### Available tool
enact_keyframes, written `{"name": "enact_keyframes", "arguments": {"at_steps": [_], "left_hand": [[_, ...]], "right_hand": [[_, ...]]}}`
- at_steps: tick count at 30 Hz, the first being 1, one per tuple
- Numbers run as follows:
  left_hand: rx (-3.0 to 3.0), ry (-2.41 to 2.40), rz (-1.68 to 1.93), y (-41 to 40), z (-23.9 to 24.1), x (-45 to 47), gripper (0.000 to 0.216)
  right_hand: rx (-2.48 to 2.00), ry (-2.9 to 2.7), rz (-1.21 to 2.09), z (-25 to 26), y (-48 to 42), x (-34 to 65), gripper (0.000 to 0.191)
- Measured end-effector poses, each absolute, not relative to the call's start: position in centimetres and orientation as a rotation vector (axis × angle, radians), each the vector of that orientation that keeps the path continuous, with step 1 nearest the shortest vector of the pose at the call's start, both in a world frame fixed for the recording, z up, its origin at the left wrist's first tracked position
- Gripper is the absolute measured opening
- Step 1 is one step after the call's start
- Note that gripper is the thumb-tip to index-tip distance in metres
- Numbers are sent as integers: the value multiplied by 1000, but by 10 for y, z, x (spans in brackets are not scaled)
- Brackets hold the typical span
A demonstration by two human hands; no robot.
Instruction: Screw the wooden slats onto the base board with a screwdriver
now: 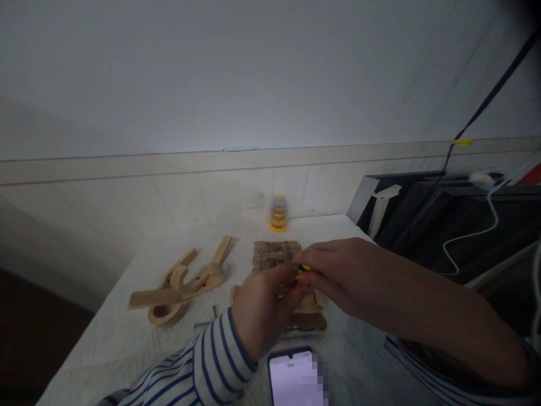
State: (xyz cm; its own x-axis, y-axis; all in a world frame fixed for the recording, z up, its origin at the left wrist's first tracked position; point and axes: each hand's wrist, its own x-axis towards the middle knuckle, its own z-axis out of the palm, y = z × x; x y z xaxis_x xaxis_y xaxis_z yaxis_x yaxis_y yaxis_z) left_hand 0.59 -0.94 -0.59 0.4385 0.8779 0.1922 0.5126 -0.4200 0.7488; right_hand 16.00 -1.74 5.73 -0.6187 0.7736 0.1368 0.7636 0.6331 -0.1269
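Observation:
My right hand (pixel 338 270) reaches in from the right, its fingers closed in a pinch around a small yellow and dark piece (pixel 305 268), mostly hidden. My left hand (pixel 266 304) meets it fingertip to fingertip, thumb and fingers also closed. Whatever the left one pinches is covered by the fingers. Both hands are over a brown printed packet (pixel 270 251) on the table. Partly hidden below them is a light wooden piece (pixel 311 304). Left of my left hand lie metal bolts (pixel 204 325).
Curved and straight wooden parts (pixel 186 287) lie on the white-covered table (pixel 105 338) at left. A clear container with a yellow base (pixel 278 215) stands near the wall. A phone (pixel 291 378) lies in front. Dark panels (pixel 456 220) and a white cable (pixel 469 235) are at right.

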Motion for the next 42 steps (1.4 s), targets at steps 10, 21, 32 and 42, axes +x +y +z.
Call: {"name": "enact_keyframes", "arguments": {"at_steps": [10, 21, 32, 42], "left_hand": [[2075, 1221, 773, -9, -9, 6, 14], [2149, 1220, 787, -9, -8, 6, 15], [2154, 1187, 804, -8, -7, 6, 11], [2174, 1201, 779, -7, -8, 6, 12]], "right_hand": [[-1280, -2676, 38, 58, -18, 159, 12], [-1190, -2682, 54, 59, -21, 166, 15], [-1162, -2713, 0, 54, -18, 165, 20], [-1196, -2702, 63, 56, -18, 166, 16]]}}
